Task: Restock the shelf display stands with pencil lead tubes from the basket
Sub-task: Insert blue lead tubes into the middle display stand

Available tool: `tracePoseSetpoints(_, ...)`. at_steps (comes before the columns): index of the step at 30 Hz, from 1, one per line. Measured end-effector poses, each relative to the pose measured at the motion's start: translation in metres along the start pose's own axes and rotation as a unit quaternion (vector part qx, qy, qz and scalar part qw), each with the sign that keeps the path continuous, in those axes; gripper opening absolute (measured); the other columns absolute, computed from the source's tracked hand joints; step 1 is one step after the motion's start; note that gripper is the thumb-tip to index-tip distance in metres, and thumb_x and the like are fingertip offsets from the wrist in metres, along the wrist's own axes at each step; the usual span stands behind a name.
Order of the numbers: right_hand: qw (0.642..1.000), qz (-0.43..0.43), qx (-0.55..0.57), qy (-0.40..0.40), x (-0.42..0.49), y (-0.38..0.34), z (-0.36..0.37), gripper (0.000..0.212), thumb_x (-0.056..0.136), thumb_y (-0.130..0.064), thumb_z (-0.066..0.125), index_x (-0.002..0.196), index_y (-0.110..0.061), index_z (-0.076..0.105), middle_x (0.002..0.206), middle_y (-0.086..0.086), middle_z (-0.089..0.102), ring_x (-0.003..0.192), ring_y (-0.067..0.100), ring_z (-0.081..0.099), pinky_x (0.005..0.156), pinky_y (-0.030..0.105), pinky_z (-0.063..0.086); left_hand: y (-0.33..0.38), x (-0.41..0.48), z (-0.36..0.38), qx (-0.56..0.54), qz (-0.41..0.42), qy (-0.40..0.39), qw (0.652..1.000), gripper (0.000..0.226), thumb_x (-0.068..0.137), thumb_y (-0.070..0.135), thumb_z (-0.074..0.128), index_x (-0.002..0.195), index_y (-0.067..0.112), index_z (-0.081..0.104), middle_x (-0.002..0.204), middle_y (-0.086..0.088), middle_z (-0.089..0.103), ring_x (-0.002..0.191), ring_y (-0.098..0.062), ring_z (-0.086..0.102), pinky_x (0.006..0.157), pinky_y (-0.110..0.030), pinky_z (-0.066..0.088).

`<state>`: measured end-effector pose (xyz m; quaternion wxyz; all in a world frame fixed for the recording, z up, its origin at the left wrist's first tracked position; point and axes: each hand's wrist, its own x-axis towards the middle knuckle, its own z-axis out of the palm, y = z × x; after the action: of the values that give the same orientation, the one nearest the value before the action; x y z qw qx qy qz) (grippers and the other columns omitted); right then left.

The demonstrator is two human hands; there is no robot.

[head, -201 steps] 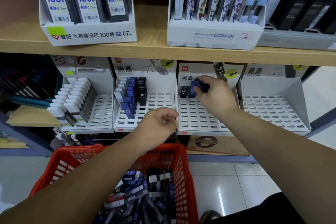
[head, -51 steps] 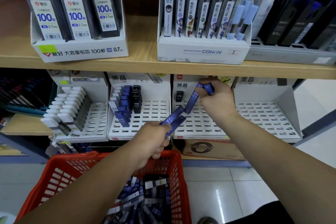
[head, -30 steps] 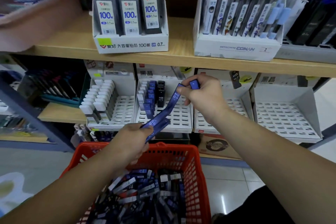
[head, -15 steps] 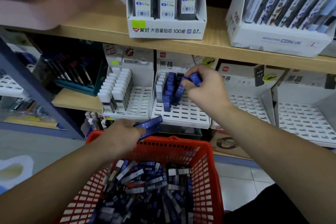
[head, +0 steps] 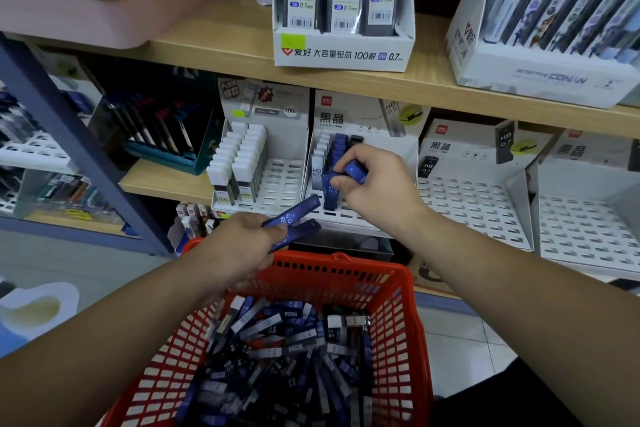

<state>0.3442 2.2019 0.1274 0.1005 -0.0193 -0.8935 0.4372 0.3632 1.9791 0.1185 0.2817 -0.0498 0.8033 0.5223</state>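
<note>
right hand (head: 377,184) hiding blue tube (head: 355,170) end — stand (head: 360,218) slot unseen

Wooden shelf (head: 214,40) — pink tub (head: 86,0), lead-refill box (head: 343,54), pen box (head: 540,74)

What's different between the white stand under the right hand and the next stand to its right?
The HB 0.5 stand, under the right hand, holds rows of blue and pale tubes; the HB 0.7 stand holds one black tube. Their header labels differ: HB 0.5 against HB 0.7. Both are white slotted trays with matching headers.
</note>
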Motion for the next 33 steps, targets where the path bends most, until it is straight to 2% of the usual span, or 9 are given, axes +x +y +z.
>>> tracePoseSetpoints(5, 1.000, -0.001, -0.007, -0.003, -0.002, 0.001, 0.001, 0.013, 0.088, -0.009, 0.075, 0.088, -0.019, 0.066, 0.077, -0.007, 0.061, 0.064, 0.017, 0.055, 0.063, 0.026, 0.044, 0.000, -0.001, -0.003, 0.010, 0.008, 0.004, 1.000, 0.022, 0.108, 0.031, 0.053, 0.106, 0.012, 0.064, 0.049, -0.001, 0.043, 0.034, -0.011, 0.029, 0.038, -0.019, 0.023)
tracePoseSetpoints(10, 0.998, -0.033, -0.058, -0.001, -0.002, 0.008, -0.001, 0.014, 0.089, -0.016, 0.074, 0.091, -0.025, 0.064, 0.080, 0.003, 0.064, 0.069, 0.031, 0.060, 0.066, 0.048, 0.057, 0.002, 0.000, -0.005, 0.026, 0.013, 0.008, 1.000, 0.026, 0.108, 0.032, 0.052, 0.108, 0.008, 0.063, 0.046, 0.002, 0.040, 0.035, -0.011, 0.027, 0.039, -0.019, 0.023)
tracePoseSetpoints(14, 0.996, -0.044, -0.077, -0.004, 0.002, 0.010, -0.002, 0.018, 0.089, -0.016, 0.073, 0.089, -0.029, 0.060, 0.081, 0.002, 0.065, 0.072, 0.031, 0.061, 0.068, 0.051, 0.057, 0.003, 0.000, -0.007, 0.028, 0.015, 0.004, 0.999, 0.025, 0.109, 0.033, 0.051, 0.109, 0.009, 0.061, 0.049, 0.000, 0.040, 0.036, -0.012, 0.027, 0.039, -0.020, 0.023)
tracePoseSetpoints(17, 0.990, -0.064, -0.121, -0.030, -0.003, 0.013, -0.002, 0.021, 0.089, -0.018, 0.075, 0.088, -0.034, 0.061, 0.087, 0.000, 0.069, 0.077, 0.026, 0.062, 0.072, 0.047, 0.057, 0.003, -0.001, -0.007, 0.037, 0.023, 0.011, 0.999, 0.027, 0.108, 0.032, 0.052, 0.108, 0.007, 0.061, 0.049, 0.000, 0.040, 0.035, -0.011, 0.028, 0.038, -0.019, 0.024)
tracePoseSetpoints(22, 0.989, -0.074, -0.126, -0.036, -0.006, 0.010, -0.001, 0.010, 0.088, -0.022, 0.080, 0.096, -0.024, 0.075, 0.096, -0.003, 0.067, 0.090, 0.020, 0.062, 0.082, 0.040, 0.054, 0.006, -0.006, -0.010, 0.055, 0.054, 0.005, 0.997, 0.031, 0.106, 0.034, 0.056, 0.108, 0.005, 0.065, 0.049, 0.003, 0.039, 0.038, -0.013, 0.029, 0.041, -0.022, 0.025)
tracePoseSetpoints(26, 0.998, -0.049, -0.037, -0.020, -0.006, -0.009, -0.018, 0.015, 0.083, -0.018, 0.085, 0.094, -0.022, 0.076, 0.095, -0.003, 0.068, 0.088, 0.013, 0.064, 0.080, 0.028, 0.052, 0.015, -0.014, -0.015, 0.117, 0.113, -0.010, 0.987, 0.035, 0.102, 0.038, 0.061, 0.102, 0.005, 0.071, 0.058, -0.001, 0.041, 0.050, -0.019, 0.035, 0.053, -0.030, 0.031)
tracePoseSetpoints(28, 0.995, -0.049, 0.016, -0.090, -0.013, -0.024, -0.028, 0.020, 0.082, -0.016, 0.087, 0.100, -0.020, 0.077, 0.097, -0.004, 0.071, 0.087, 0.008, 0.067, 0.080, 0.018, 0.053, 0.023, -0.019, -0.013, 0.149, 0.145, -0.018, 0.978, 0.033, 0.102, 0.038, 0.061, 0.091, 0.009, 0.070, 0.060, -0.002, 0.043, 0.053, -0.018, 0.037, 0.055, -0.032, 0.033)
tracePoseSetpoints(30, 0.982, -0.058, 0.004, -0.178, -0.020, -0.033, -0.035, 0.026, 0.082, -0.017, 0.087, 0.106, -0.018, 0.078, 0.099, -0.007, 0.074, 0.091, 0.003, 0.070, 0.085, 0.015, 0.054, 0.034, -0.022, -0.008, 0.182, 0.178, -0.030, 0.967, 0.035, 0.102, 0.039, 0.061, 0.082, 0.012, 0.067, 0.058, 0.000, 0.044, 0.051, -0.017, 0.039, 0.052, -0.031, 0.034)
tracePoseSetpoints(33, 0.973, -0.072, -0.049, -0.212, -0.020, -0.030, -0.037, 0.022, 0.087, -0.017, 0.083, 0.109, -0.018, 0.079, 0.099, -0.010, 0.075, 0.092, 0.001, 0.069, 0.085, 0.015, 0.053, 0.046, -0.022, 0.003, 0.195, 0.210, -0.032, 0.958, 0.037, 0.100, 0.044, 0.062, 0.069, 0.025, 0.063, 0.056, 0.004, 0.042, 0.050, -0.015, 0.038, 0.049, -0.028, 0.034)
